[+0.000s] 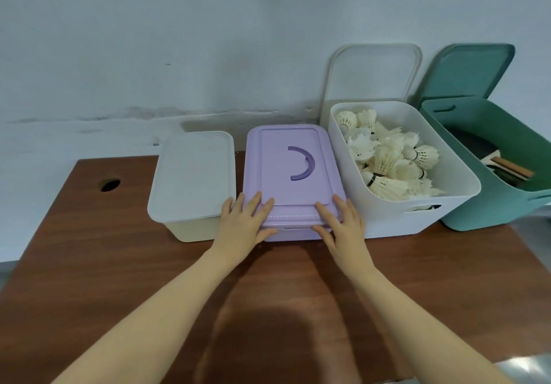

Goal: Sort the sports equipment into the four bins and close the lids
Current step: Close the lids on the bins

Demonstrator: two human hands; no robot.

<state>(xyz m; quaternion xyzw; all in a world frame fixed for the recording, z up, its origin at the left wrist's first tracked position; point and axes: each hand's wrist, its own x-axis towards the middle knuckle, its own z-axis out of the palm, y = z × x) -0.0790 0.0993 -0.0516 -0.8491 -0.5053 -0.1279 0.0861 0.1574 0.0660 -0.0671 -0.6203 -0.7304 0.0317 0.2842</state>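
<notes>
Four bins stand in a row on the wooden table. The cream bin on the left wears its white lid. Beside it the purple bin's lid lies in place, and both hands press on its front edge: my left hand at the front left corner, my right hand at the front right, fingers straight and thumbs under the rim. The white bin stands uncovered, filled with shuttlecocks. The teal bin at the far right is uncovered too and holds paddles.
A cream lid and a teal lid lean against the wall behind their bins. A round cable hole sits in the table's far left. The table's near half shows bare wood.
</notes>
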